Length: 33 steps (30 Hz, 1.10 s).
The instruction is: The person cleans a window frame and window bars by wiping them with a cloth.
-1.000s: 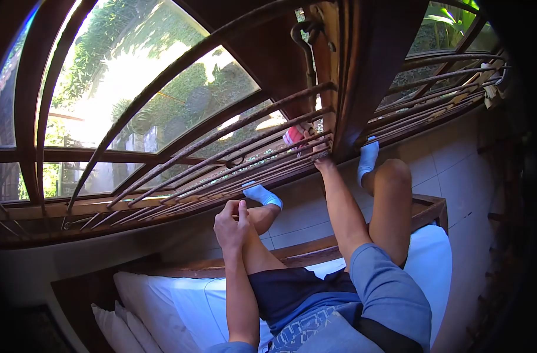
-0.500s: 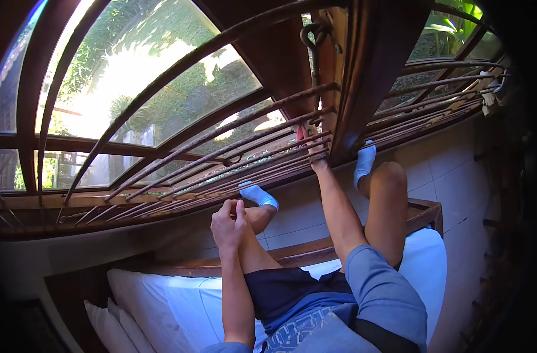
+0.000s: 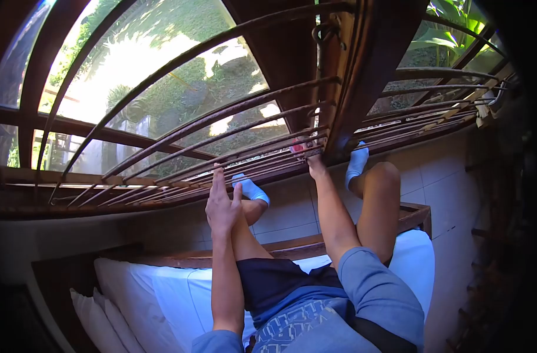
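Note:
My left hand [image 3: 223, 207] is raised in front of the window bars [image 3: 162, 154], fingers stretched out and holding nothing. Its fingertips are close to the lower bars; I cannot tell whether they touch. My right arm reaches forward to the foot of the wooden window post [image 3: 346, 88]. Past the bars, my right hand [image 3: 309, 149] closes around a small red, cloth-like thing [image 3: 296, 148], partly hidden by the bars. Above that hand, a metal hook latch [image 3: 320, 35] hangs along the window frame. The glass pane [image 3: 180, 76] stands on the outer side of the bars.
I sit on a bed with a white sheet [image 3: 180, 294] and a wooden edge rail [image 3: 298, 246]. Pillows [image 3: 97, 323] lie at the left. My socked feet [image 3: 250, 189] are by the wall under the window. At the right, a pale cloth [image 3: 486, 109] hangs on the bars.
My left hand has gone from curled to stretched fingers and has risen toward the bars. My right hand sits slightly lower in view, still at the red thing. The view has shifted a little.

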Each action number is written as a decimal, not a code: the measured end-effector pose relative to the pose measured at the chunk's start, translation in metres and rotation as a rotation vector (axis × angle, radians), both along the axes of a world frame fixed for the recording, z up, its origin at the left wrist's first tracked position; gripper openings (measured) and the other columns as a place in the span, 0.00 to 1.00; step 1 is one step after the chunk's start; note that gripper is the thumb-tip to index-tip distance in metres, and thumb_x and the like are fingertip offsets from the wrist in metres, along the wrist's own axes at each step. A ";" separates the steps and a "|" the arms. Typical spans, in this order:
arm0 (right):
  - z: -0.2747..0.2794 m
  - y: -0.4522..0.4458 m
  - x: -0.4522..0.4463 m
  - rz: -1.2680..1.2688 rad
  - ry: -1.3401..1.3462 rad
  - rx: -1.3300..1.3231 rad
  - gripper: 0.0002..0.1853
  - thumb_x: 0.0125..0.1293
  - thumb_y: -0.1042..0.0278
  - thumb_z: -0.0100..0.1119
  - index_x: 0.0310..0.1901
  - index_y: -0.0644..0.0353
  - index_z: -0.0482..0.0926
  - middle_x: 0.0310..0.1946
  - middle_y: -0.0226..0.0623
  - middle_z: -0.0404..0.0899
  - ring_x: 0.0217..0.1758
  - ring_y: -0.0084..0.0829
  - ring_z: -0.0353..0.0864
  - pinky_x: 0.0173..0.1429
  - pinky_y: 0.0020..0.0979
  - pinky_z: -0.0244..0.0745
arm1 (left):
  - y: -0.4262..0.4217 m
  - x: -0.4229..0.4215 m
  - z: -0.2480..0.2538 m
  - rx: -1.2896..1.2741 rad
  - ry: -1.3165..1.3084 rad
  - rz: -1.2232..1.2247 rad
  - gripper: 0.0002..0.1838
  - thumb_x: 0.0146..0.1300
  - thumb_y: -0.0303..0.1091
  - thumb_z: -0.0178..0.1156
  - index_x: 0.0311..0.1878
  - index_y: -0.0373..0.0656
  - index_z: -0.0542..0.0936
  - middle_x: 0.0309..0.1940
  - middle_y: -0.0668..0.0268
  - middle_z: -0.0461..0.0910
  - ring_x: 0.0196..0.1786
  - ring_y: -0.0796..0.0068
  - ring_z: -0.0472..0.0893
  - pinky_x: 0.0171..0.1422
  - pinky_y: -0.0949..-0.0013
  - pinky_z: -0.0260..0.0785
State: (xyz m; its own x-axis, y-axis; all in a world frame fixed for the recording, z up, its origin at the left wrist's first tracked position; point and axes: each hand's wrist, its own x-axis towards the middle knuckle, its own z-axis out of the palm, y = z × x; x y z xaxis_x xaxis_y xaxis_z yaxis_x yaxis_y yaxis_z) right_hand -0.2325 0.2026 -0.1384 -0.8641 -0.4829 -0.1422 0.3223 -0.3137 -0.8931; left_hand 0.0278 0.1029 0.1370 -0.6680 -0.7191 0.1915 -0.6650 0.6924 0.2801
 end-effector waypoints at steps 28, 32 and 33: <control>0.128 0.062 0.060 -0.208 -0.094 0.700 0.14 0.66 0.68 0.53 0.48 0.59 0.84 0.41 0.48 0.86 0.39 0.47 0.85 0.50 0.40 0.77 | -0.041 0.004 -0.006 0.174 0.318 0.131 0.19 0.70 0.40 0.58 0.58 0.39 0.79 0.51 0.53 0.81 0.50 0.50 0.83 0.54 0.57 0.75; 0.151 0.071 0.056 -0.125 -0.207 0.587 0.14 0.66 0.65 0.54 0.49 0.57 0.84 0.42 0.48 0.87 0.41 0.47 0.85 0.52 0.39 0.77 | -0.052 -0.007 -0.018 0.176 0.269 0.123 0.22 0.69 0.42 0.59 0.60 0.39 0.78 0.51 0.50 0.81 0.50 0.47 0.82 0.55 0.55 0.75; 0.157 0.073 0.059 -0.055 -0.320 0.458 0.15 0.66 0.63 0.54 0.50 0.55 0.85 0.44 0.48 0.87 0.44 0.48 0.85 0.53 0.39 0.77 | -0.052 -0.011 -0.019 0.163 0.193 0.115 0.23 0.69 0.43 0.59 0.62 0.40 0.78 0.51 0.50 0.81 0.50 0.47 0.82 0.56 0.54 0.75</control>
